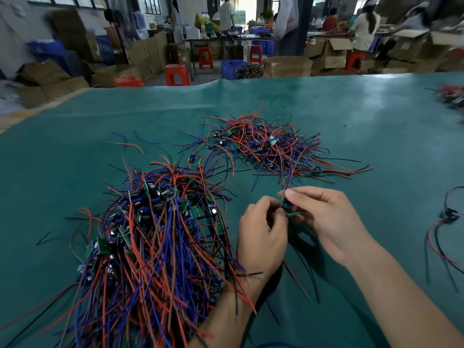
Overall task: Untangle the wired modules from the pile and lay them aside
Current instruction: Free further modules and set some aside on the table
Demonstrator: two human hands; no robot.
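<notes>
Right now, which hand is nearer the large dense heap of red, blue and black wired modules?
Left. The left hand lies against the heap's right edge; the right hand sits farther right.

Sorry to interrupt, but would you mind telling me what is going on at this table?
A person is sorting wired modules on a green table. Both hands meet over one small module: the right hand pinches it and the left hand holds it from the other side, with its wires trailing up towards the far pile. A bigger, denser pile lies by the left arm. A single module lies apart at the right edge.
</notes>
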